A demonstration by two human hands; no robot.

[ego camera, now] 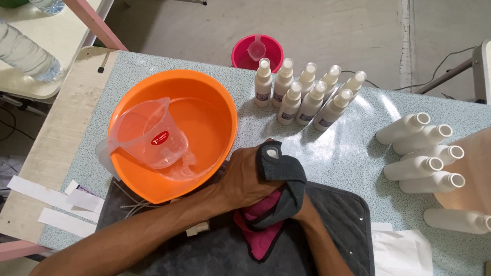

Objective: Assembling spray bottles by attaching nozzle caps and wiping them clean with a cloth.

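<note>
— Left hand [249, 178] is closed round a white bottle [271, 152], wrapped in a grey-and-pink cloth [278, 205]. See the right hand?

— Hidden under the cloth; can't tell its grip. All on the dark mat [342, 229], near edge of the counter [347, 144], right of the orange bowl [201, 124].

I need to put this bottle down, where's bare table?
Bare tabletop lies between the capped spray bottles, the open white bottles and the grey mat. It is crowded around the orange basin, which touches the mat.
</note>
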